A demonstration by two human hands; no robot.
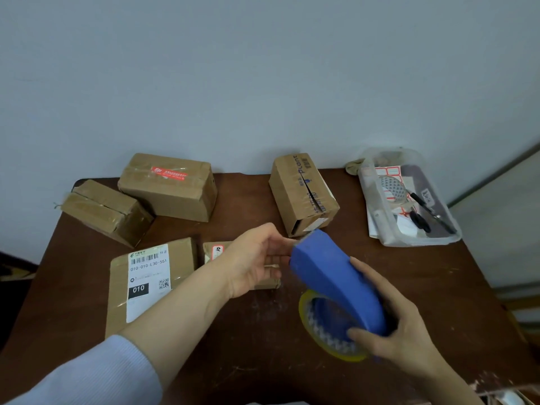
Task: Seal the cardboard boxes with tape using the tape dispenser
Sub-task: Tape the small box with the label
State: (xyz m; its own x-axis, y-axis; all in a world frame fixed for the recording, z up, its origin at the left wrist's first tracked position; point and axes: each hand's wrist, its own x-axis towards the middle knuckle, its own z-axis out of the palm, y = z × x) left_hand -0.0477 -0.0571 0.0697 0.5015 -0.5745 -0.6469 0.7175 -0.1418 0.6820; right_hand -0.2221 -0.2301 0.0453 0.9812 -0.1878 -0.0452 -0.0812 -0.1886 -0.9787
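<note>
Five brown cardboard boxes on a dark brown wooden bench. Far left: a low taped cardboard box with a seam along its top, touching a taller taped cardboard box with a red label just beside it. Far centre-right: an upright cardboard box printed with blue lettering, top seam split, standing apart from the others. Near left: a flat cardboard parcel bearing a white shipping label. Just beside that, a small cardboard box with a small red-and-white sticker, largely hidden behind the left hand.

Held above the bench near centre: a blue plastic tape dispenser loaded with a yellowish roll of clear tape. Right hand wrapped around the dispenser's rear, fingers closed over the blue body and thumb pressed at the roll's edge. Left hand reaching to the dispenser's front end, fingertips drawn toward the toothed tip; impossible to tell whether pinching the tape end, since hidden behind the blue body. Pale blue ribbed sleeve pushed up on the left forearm.

Far right on the bench: a clear plastic tray holding red-bordered label sheets, a black pen, black scissors and a patterned roll.
</note>
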